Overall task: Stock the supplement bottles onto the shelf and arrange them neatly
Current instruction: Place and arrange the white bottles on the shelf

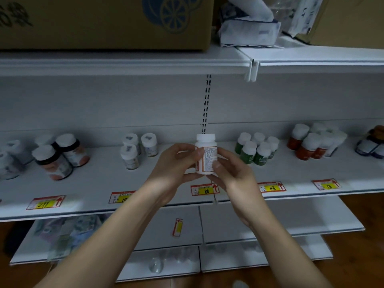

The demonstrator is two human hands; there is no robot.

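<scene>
A white supplement bottle (pixel 206 154) with a white cap and an orange-edged label is held upright in front of the middle shelf (pixel 99 183). My left hand (pixel 176 163) grips its left side, thumb on the label. From the right and below, my right hand (pixel 230 175) holds it with the thumb on the label's lower right. On the shelf stand groups of bottles: dark ones with orange labels (pixel 60 156), small pale ones (pixel 137 148), green-labelled ones (pixel 256 150) and red-labelled ones (pixel 313 142).
Price tags (pixel 204 189) line the shelf's front edge. The upper shelf (pixel 124 63) carries a cardboard box (pixel 104 21) and white packages (pixel 249 32). Lower shelves (pixel 280 221) hold papers and a loose tag (pixel 177 227). More bottles (pixel 372 144) stand at the far right.
</scene>
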